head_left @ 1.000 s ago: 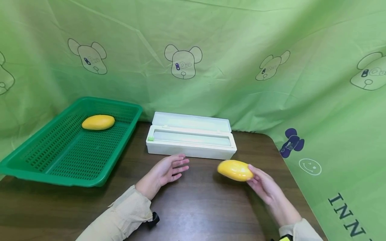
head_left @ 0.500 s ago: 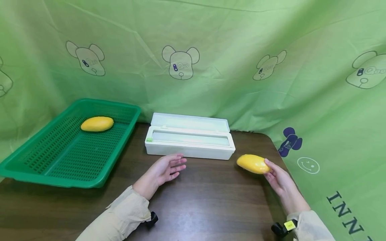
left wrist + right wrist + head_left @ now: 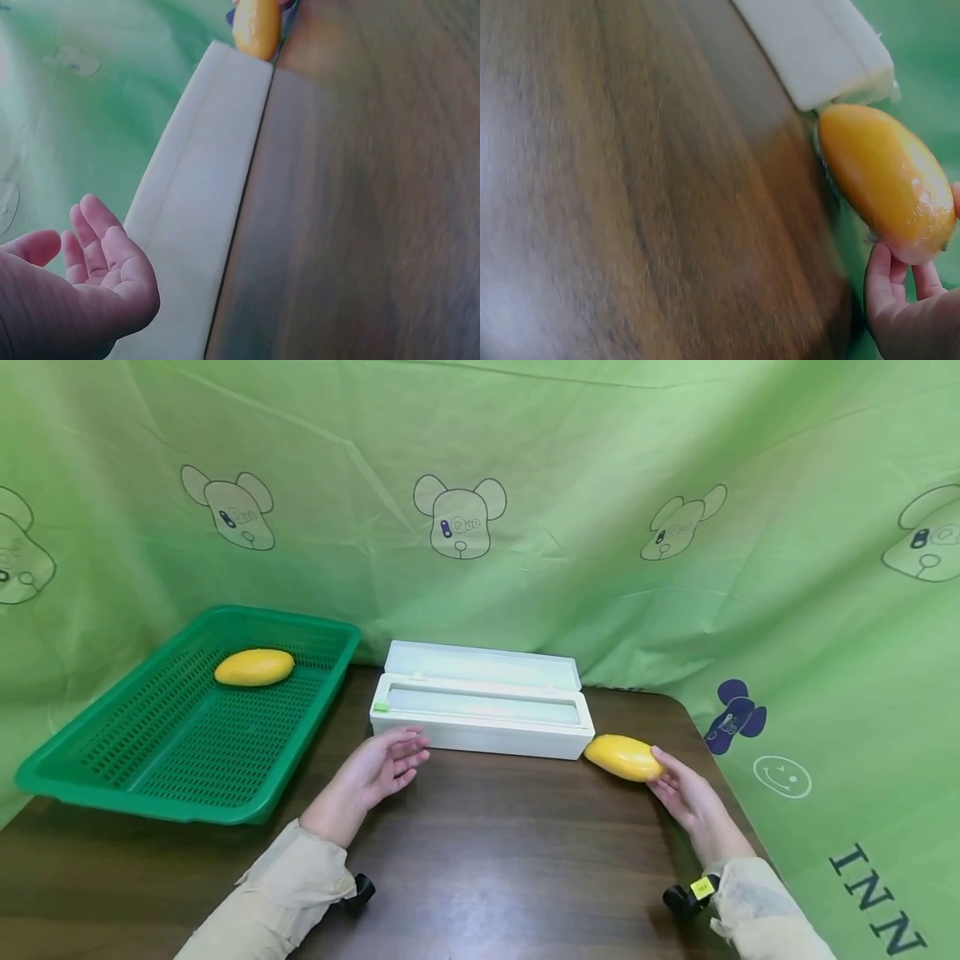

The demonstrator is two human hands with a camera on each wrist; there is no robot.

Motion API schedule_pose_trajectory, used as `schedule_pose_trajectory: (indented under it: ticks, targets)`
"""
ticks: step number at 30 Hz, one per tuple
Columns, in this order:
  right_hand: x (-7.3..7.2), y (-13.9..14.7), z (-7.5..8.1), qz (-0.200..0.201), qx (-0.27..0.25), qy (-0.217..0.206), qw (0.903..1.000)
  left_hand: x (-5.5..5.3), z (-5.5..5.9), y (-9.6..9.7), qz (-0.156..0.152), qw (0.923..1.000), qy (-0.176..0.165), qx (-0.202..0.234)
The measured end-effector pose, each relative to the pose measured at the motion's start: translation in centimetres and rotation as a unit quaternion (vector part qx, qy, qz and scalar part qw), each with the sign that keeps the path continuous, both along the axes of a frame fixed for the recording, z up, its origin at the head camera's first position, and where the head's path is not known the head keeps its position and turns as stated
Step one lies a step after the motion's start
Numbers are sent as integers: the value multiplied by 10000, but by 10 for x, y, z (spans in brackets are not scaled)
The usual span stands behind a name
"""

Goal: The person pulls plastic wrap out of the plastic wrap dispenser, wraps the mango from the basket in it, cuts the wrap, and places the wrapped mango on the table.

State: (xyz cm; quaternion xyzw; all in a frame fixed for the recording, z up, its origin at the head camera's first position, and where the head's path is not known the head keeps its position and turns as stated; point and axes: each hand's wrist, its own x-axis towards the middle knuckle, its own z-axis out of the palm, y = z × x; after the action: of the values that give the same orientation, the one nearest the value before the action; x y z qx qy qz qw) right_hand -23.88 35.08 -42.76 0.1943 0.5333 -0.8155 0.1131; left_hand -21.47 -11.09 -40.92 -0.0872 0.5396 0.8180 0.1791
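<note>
Head view: the right hand [image 3: 688, 799] gripped the mango [image 3: 624, 757] near the right edge of the worktop [image 3: 510, 843], long axis slanting toward the box [image 3: 483, 740]; the left hand [image 3: 377, 770], farther, hung relaxed.

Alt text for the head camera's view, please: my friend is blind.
A person's right-hand grip holds a yellow fruit by a white box; the left-hand grip, near the box, holds nothing. Another yellow fruit lies in a green basket.

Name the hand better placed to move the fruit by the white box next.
Likely the right hand: it grips one end of the yellow fruit; the left hand is empty and away from it.
</note>
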Motion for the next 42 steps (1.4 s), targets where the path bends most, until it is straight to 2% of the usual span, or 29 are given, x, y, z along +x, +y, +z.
schedule_pose_trajectory:
  ticks: [6,12,19,32,35,39,41,42]
  targets:
    - [-3,4,2,168,618,4,9979,-3,7,-15,237,9996,-51,144]
    - [-1,10,2,473,1466,115,9880,-4,10,-20,292,9993,-35,237]
    - [2,13,2,663,1789,283,9812,-3,10,-19,238,9991,-17,340]
    - [5,16,8,860,2533,165,9634,-3,11,-14,209,9995,-16,230]
    - [4,21,11,813,2753,326,9574,-5,13,-14,268,9996,107,57]
    - [1,22,21,269,2666,805,9601,-14,17,-14,547,9962,420,-526]
    - [-1,17,28,-9,2575,1111,9599,-21,19,-14,734,9896,658,-1047]
    - [-2,13,33,-83,2524,1274,9592,-24,20,-14,838,9838,804,-1366]
